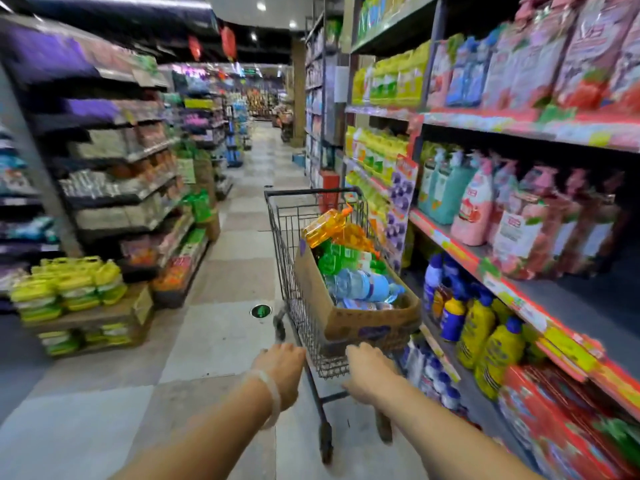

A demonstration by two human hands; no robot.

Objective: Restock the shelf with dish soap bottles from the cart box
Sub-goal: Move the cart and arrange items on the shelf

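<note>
Both hands, left hand (282,370) and right hand (369,370), at cart (294,258) rear, grip unclear; park box (346,317) beside right shelf (485,261), clear of bottles

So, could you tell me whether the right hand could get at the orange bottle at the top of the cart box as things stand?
Probably yes: the right hand grips the cart's near end, and the orange bottle lies uncovered atop the box, though at the far end, so a long reach.

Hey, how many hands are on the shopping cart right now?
2. The left hand is at the near left corner of the cart; the right hand is at its near right end. How the fingers grip is hidden.
</note>
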